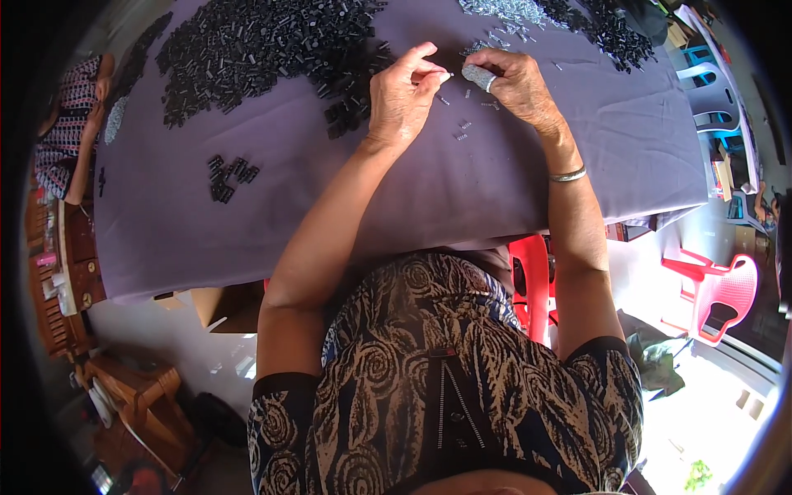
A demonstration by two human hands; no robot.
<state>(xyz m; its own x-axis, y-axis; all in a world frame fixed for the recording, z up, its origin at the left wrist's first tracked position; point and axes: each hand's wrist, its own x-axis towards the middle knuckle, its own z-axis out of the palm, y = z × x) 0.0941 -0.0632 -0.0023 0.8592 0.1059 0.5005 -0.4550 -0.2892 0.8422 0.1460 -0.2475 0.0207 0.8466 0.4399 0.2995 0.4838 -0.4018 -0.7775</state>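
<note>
My left hand [399, 97] is raised over the purple-covered table [272, 223], thumb and fingers drawn together in a pinch. A tiny pale tip shows at the pinch, too small to name. Facing it, my right hand [524, 87] is closed, with a speckled grey covering [478, 77] around a digit; anything in its grip is hidden. Below and between the hands lie a few small metal springs [464, 130] and a small pin-like piece [443, 101]. Close to my left hand is the edge of a heap of small black parts [256, 54].
A small group of black parts [231, 177] lies at the left. Silvery small parts [511, 12] and another black heap [623, 45] are at the far right. Another person's arm [92, 124] rests at the table's left side. A red chair [718, 289] stands at right.
</note>
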